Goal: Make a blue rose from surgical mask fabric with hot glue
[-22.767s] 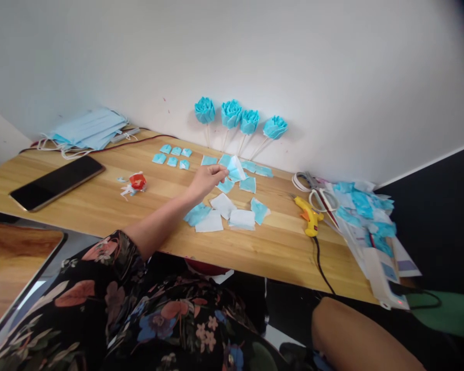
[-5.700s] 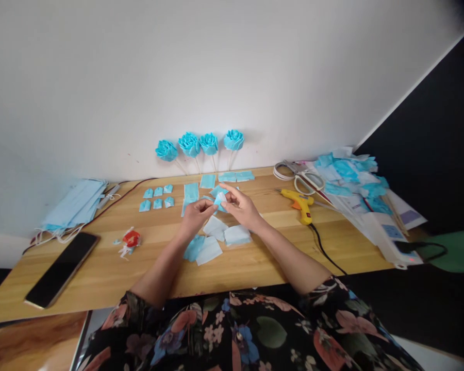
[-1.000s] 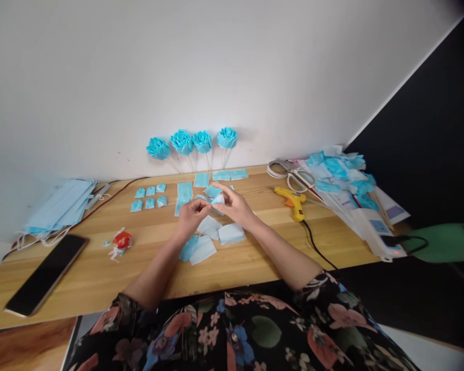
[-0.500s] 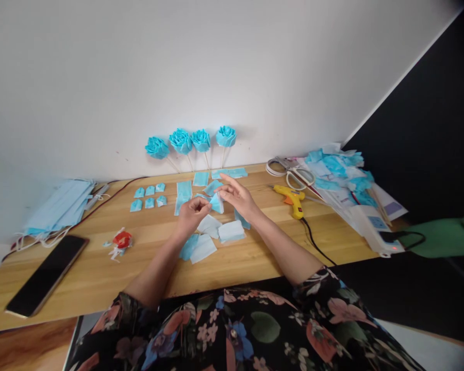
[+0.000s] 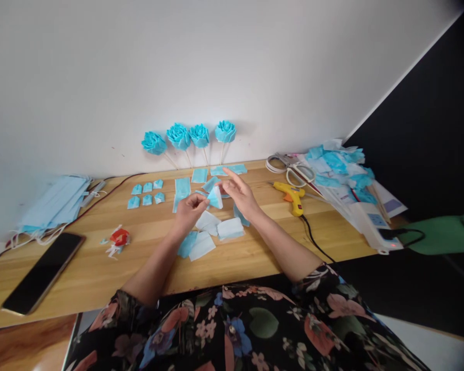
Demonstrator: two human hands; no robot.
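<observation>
Already the blue-and-white piece [image 5: 215,198] is creased into a roughly three-cornered shape, held up between the two hands above the middle of the bench [image 5: 147,268]; that suggests its folding is partly done. The left hand [image 5: 188,212] has its fingers pinched on the lower corner. The right hand [image 5: 243,195] has its thumb and fingers at the upper edge, forefinger stretched away; whether they grip or only touch, I cannot tell.

Just nearer the body lie white squares [image 5: 202,247], unfolded, so there is more flat material within reach. Beyond the hands are flat blue pieces [image 5: 182,188], and to their left, small folded pieces [image 5: 147,200] in two rows. Farther out, four blue flowers [image 5: 178,136] on sticks lean against the wall [image 5: 232,67]. A yellow glue gun [image 5: 293,192] and scissors [image 5: 300,175] rest to the right, masks [image 5: 56,202] and a phone [image 5: 42,274] to the left.
</observation>
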